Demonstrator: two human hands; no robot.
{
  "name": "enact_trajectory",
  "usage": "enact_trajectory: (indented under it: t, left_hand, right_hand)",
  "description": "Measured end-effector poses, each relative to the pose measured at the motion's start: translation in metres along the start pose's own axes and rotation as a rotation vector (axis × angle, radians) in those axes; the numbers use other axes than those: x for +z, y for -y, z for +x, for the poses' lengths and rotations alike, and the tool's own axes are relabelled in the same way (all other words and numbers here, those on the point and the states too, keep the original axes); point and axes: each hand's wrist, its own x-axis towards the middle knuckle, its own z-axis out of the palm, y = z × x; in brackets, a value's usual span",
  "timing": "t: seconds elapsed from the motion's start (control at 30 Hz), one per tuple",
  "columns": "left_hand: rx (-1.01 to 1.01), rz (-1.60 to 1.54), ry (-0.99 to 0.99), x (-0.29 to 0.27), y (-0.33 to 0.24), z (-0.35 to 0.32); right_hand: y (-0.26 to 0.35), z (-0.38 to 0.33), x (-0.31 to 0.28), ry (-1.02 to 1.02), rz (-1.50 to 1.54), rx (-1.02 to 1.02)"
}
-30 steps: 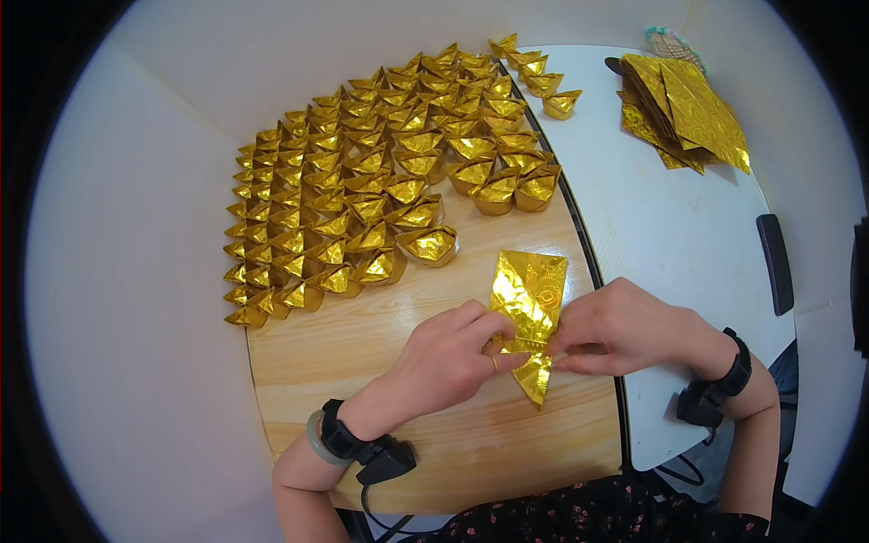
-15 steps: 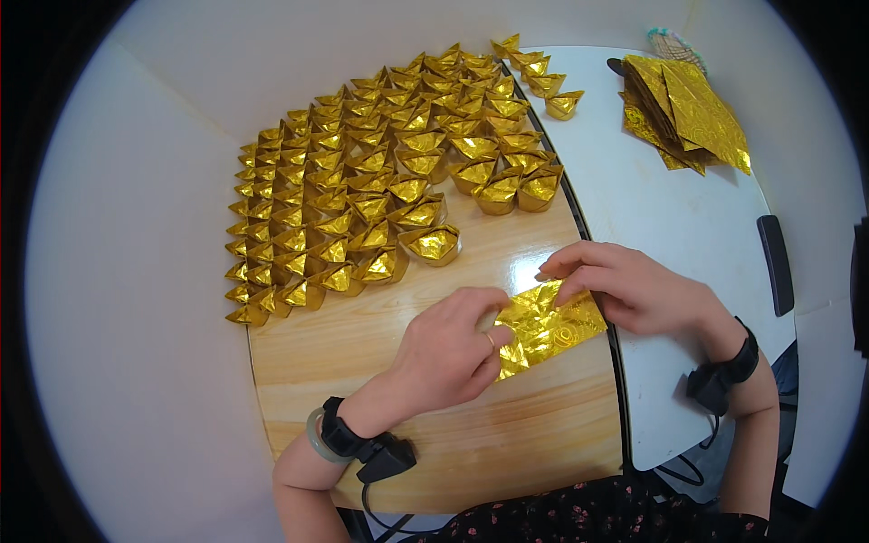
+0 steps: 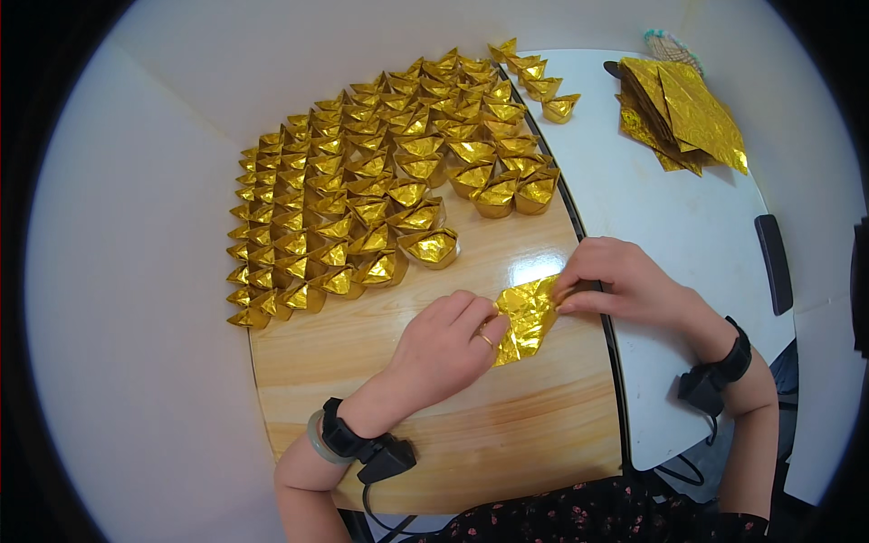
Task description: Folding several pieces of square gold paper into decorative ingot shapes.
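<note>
A shiny gold foil paper (image 3: 528, 319), with creases across it, lies on the wooden table between my hands. My left hand (image 3: 441, 351), a ring on one finger, has its fingers curled over the sheet's left edge; some fingertips are hidden. With thumb and fingers together, my right hand (image 3: 617, 279) pinches the right side of the sheet, where it is folded in. Beyond my hands stand several rows of folded gold paper ingots (image 3: 433, 246), packed closely together. The nearest ones are a short distance past the sheet.
The wooden tabletop (image 3: 507, 443) meets a white table (image 3: 661, 380) along a dark edge strip on the right. There, a pile of gold foil sheets (image 3: 692, 113), a few more ingots (image 3: 559, 109) and a dark flat bar (image 3: 773, 264) lie. White walls (image 3: 136, 226) surround the tables.
The right side of the gold paper has been folded in, so the sheet looks narrower. My right hand has closed into a pinch on that side; the left hand shifted slightly left.
</note>
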Motion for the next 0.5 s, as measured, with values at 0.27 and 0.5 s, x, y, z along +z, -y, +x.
enact_trajectory:
  t: [0.27, 0.5]
  left_hand:
    - [-0.044, -0.087, 0.037, -0.006, -0.002, 0.005]
    - [-0.136, -0.115, 0.05, -0.009, -0.002, 0.005]
  right_hand:
    - [0.013, 0.007, 0.019, -0.203, -0.35, -0.008]
    - [0.022, 0.005, 0.014, -0.135, -0.387, 0.065]
